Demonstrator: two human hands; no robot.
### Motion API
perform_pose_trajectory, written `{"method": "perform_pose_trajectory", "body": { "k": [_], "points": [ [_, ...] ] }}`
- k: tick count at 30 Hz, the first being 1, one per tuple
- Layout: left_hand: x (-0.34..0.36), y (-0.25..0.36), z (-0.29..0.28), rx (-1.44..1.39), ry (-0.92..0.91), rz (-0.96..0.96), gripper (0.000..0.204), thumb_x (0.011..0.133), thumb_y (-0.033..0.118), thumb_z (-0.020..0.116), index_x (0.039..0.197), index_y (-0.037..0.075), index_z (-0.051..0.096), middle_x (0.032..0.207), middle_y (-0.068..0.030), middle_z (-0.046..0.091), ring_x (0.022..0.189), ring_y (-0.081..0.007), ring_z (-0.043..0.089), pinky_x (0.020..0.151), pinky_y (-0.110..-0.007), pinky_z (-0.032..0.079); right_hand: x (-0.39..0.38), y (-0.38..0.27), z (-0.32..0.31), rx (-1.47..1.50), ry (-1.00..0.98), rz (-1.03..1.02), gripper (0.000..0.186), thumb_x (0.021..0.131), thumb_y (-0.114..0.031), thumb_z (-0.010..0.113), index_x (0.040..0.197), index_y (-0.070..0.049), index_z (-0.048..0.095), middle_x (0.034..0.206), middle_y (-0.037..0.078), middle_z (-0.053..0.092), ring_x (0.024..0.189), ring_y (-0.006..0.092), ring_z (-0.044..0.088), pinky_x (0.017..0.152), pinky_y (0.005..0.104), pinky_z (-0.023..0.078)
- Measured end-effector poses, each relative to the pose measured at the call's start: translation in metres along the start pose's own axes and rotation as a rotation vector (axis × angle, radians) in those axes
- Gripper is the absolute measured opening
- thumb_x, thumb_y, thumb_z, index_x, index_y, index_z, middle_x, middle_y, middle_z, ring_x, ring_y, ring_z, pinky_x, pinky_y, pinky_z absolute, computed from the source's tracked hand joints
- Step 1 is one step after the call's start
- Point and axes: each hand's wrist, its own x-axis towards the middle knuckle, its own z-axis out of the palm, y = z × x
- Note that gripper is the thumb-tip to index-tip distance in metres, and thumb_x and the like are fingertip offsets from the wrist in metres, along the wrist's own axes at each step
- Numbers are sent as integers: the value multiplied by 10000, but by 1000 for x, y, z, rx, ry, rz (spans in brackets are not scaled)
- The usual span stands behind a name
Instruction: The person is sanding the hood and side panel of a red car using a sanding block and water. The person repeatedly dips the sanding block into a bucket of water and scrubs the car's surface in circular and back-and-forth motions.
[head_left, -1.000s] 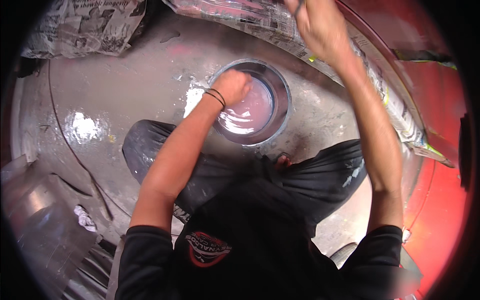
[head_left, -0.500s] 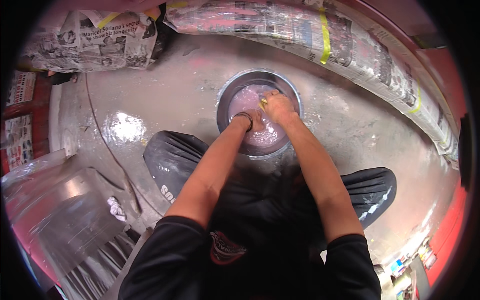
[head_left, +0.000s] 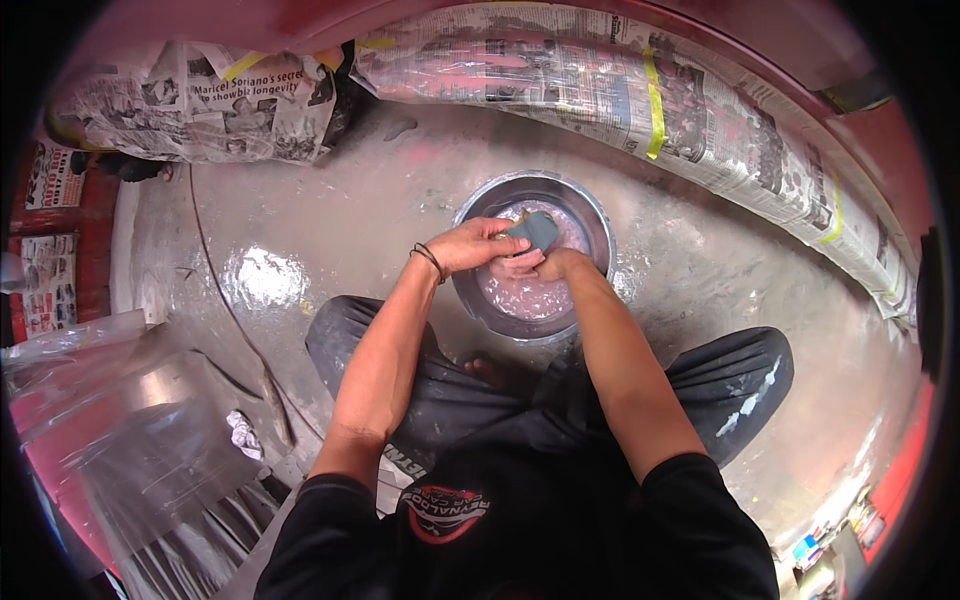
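Observation:
A round dark basin (head_left: 465,290) stands on the floor before my crossed legs, holding cloudy pinkish water (head_left: 530,298) with suds. Over it, my left hand (head_left: 475,246) pinches a small grey piece of sandpaper (head_left: 538,231) between thumb and fingers. A yellowish edge shows at its far side. My right hand (head_left: 556,264) is just below and beside the sandpaper, low over the water. Its pinkish fingers stretch leftward under the left thumb, and part of them is hidden.
Newspaper-wrapped long panel (head_left: 590,80) with yellow tape curves along the far right. Another newspaper-covered part (head_left: 230,110) is at the far left. A thin hose (head_left: 225,300) runs over the wet floor on the left, near clear plastic sheeting (head_left: 150,450) and a crumpled white cloth (head_left: 243,434).
Both hands have risen from the water. The sandpaper, whose yellowish edge showed at my right hand, is now in my left hand. The basin sits slightly lower and further right in view.

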Motion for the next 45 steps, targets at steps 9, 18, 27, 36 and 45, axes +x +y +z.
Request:
{"method": "perform_pose_trajectory", "body": {
  "k": [9,18,27,36,45],
  "points": [
    [75,-67,6,662,476,-155,444,1007,355,660,1269,4,733,1217,-254,743,1143,-377,721,1018,-457,556,-51,-33,-40,873,704,128,504,978,-376,690,1342,-28,703,1294,184,743,1216,289,696,1052,388,502],
    [74,-32,44,798,583,-252,369,1014,348,648,1194,39,742,1118,-257,764,1100,-410,742,953,-507,591,-74,-50,-39,546,732,48,460,926,-254,832,1268,21,694,1183,165,772,1114,268,732,1005,369,535],
    [-46,94,36,-84,705,29,219,926,189,839,992,58,676,789,-18,661,714,-123,593,675,-316,490,-254,-132,-134,1330,517,76,285,963,-296,832,1083,-86,682,986,5,710,808,151,703,723,302,581],
    [-203,297,93,-626,463,146,224,995,154,795,1198,72,747,996,40,744,909,-60,670,826,-249,544,-488,-256,-299,1741,-83,-174,600,1065,-316,681,1595,-123,476,1540,101,532,1394,278,553,1038,535,584],
    [-238,299,46,-569,645,-56,342,1052,304,710,1314,88,664,1105,-40,772,904,-152,739,762,-303,568,-491,-311,-297,1836,326,130,436,1134,-384,538,1509,-163,548,1402,104,633,1251,346,641,1022,659,568]
  ]
}}
